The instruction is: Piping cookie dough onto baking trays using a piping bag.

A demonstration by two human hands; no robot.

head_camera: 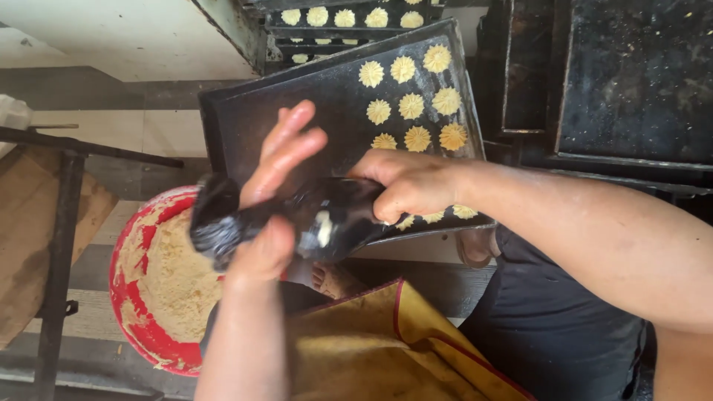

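head camera, looking steeply down, close

Left hand (271, 200) centre frame, forearm rising from bottom edge, fingers extended toward upper right, thumb pressed inward. Right hand (408, 186) right of centre, fist closed, knuckles up; bare forearm running to right edge.

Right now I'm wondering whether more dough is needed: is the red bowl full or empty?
Partly full: the red bowl holds a crumbly tan mass, with bare red wall showing above it.
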